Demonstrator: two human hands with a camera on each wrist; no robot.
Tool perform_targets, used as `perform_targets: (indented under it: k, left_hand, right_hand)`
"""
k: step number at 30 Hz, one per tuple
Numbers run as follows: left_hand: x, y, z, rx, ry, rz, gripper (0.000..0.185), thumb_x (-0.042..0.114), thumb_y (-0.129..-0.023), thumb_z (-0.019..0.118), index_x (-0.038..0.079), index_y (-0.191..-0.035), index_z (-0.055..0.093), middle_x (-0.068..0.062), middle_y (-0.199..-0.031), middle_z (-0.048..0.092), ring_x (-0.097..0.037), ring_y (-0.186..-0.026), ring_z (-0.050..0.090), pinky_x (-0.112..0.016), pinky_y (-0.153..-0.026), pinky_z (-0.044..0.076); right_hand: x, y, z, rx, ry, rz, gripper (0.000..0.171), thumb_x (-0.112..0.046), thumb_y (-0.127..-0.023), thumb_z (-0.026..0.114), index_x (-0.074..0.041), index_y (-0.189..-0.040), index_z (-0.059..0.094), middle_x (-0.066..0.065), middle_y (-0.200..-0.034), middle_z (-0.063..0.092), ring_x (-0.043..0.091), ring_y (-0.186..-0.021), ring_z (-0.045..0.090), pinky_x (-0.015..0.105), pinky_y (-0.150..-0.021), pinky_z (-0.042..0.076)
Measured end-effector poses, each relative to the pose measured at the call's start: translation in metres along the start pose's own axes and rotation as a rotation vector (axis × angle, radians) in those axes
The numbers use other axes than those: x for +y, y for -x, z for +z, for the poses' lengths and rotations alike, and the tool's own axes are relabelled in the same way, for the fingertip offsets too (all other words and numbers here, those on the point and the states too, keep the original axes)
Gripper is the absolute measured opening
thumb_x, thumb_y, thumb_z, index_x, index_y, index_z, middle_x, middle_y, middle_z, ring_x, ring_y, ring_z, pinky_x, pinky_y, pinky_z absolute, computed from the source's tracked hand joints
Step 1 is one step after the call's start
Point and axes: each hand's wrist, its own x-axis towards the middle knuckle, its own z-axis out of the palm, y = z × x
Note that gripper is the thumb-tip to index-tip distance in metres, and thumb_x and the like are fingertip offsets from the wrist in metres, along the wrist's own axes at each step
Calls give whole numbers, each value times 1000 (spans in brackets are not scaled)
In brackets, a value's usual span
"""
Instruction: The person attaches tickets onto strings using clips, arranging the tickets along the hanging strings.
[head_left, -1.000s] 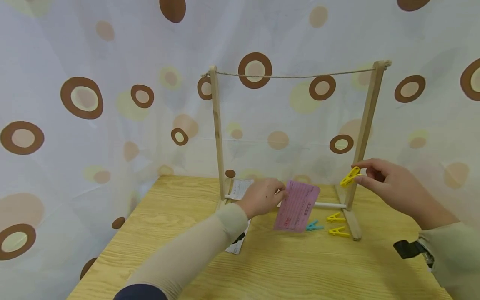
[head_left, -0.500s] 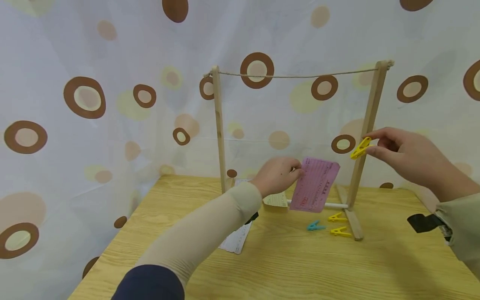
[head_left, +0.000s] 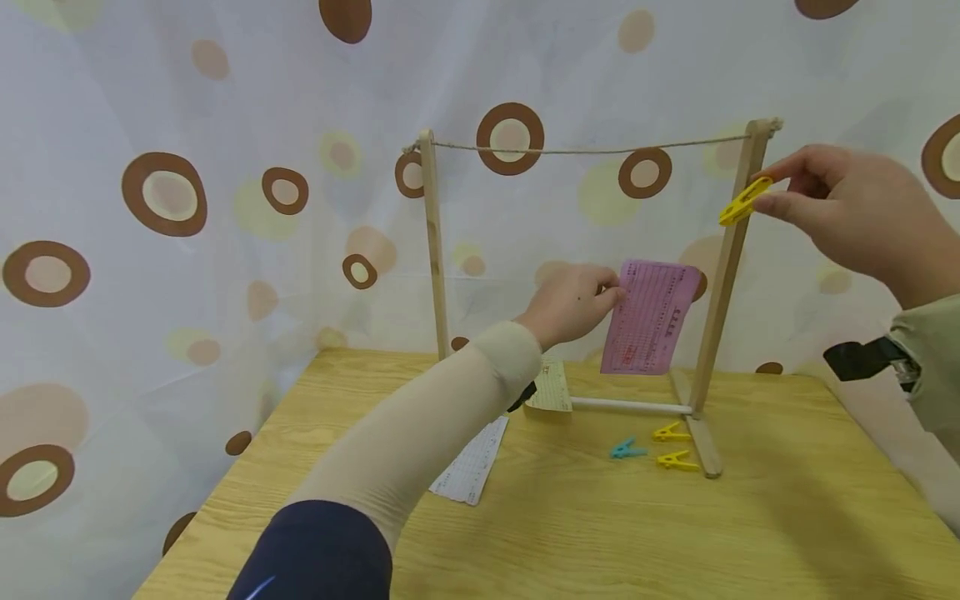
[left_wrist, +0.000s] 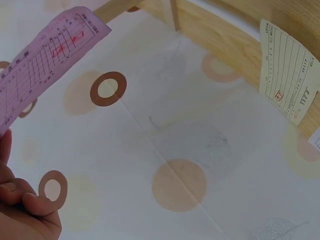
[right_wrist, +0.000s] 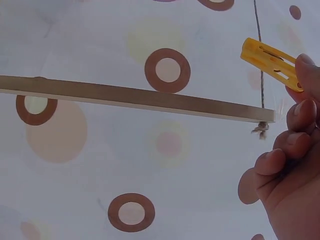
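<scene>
Left hand (head_left: 572, 304) pinches the pink slip (head_left: 649, 317) by its edge, holding it up in the air between the frame's posts, below the string (head_left: 592, 152); right hand (head_left: 847, 208) pinches a yellow clothespin (head_left: 744, 202) at fingertip, just beside the right post (head_left: 726, 267), near its top.

The left hand (head_left: 573, 304) is bare; its forearm wears a snug beige sleeve (head_left: 420, 433) over a navy cuff at 7 o'clock. The right hand (head_left: 855, 208), bare too, shows a pale green sleeve (head_left: 930, 367) with a black strap (head_left: 855, 358).
</scene>
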Motion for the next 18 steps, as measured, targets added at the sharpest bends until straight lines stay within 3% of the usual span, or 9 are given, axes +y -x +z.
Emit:
perform_targets:
  k: [5,11,18]
  left_hand:
    - [7,-16,-13,22,-68,-18,22,32,-107,55,19,-109,73,11,-98,67,-7,-79,55,-23,-68,42]
    - [16,-34,-33,37,-53,-30,23,30,-107,54,17,-110,72,9,-101,67,-8,-85,55,-22,-74,42]
    - [29,-50,-44,36,-47,-97,23,32,-108,52,20,-111,70,11,-101,64,-7,-86,54,-23,-74,41]
  right_hand:
    - [-12,-21,-16,-13,-2,3,43,-35,-104,57,0,-129,60,16,-89,55,27,-63,41,33,-51,31]
    - [-19,-48,-30,-45,-55,41,40,-37,-104,56,-3,-125,61,17,-95,54,27,-73,44,27,-49,40]
    - [-23,-70,-40,-36,-47,42,39,-35,-105,54,-2,-123,62,16,-108,58,28,-78,40,31,-48,38]
